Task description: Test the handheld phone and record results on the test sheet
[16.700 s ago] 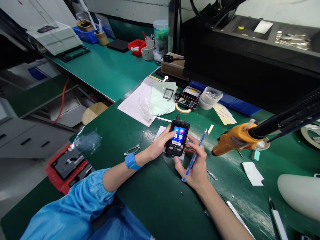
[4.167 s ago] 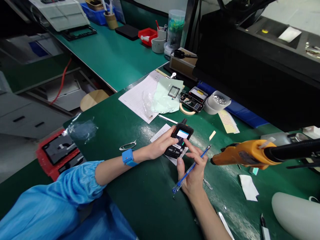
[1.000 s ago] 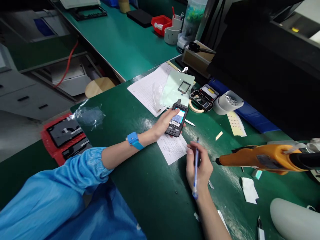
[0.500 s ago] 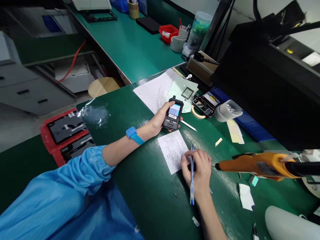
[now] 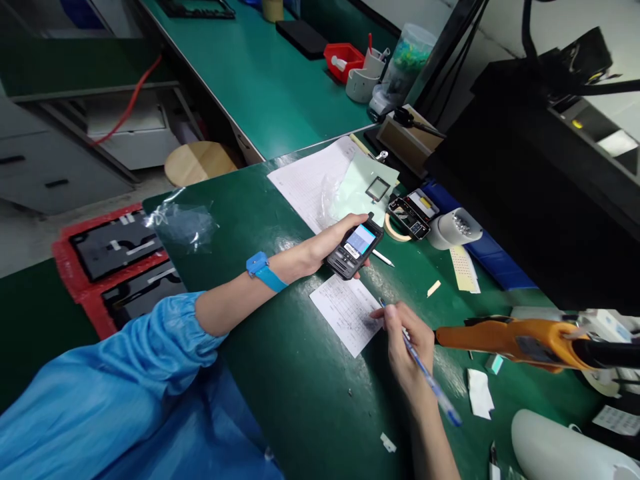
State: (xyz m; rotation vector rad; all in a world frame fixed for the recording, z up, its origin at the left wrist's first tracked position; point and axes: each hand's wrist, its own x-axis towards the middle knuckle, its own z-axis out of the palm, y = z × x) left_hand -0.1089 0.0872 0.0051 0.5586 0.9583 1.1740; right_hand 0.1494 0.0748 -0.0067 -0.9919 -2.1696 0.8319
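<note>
My left hand (image 5: 327, 247) is wrapped round a black handheld radio (image 5: 354, 251) with a stubby antenna and a lit screen, thumb near its top. The radio is tilted above the bench, just past a small written paper slip (image 5: 345, 313). In my right hand (image 5: 407, 340) is a blue pen (image 5: 431, 381), its tip by the slip's right edge and its back end slanting toward me. One fingertip of this hand touches or hovers over the slip; I cannot tell which. A blue wrist strap (image 5: 265, 269) circles my left wrist.
Beyond the radio lie lined sheets (image 5: 313, 173), a green sheet (image 5: 357, 181), an opened device (image 5: 410, 215) and a cup of small metal parts (image 5: 456, 228). An orange tool (image 5: 505, 340) on a black arm juts in from the right. Plastic film (image 5: 183, 223) lies at the left edge.
The radio was over the slip and worked by both hands; my left hand alone now holds it farther off, uncovering the slip. My right hand has moved to the slip and turned the pen tip-forward.
</note>
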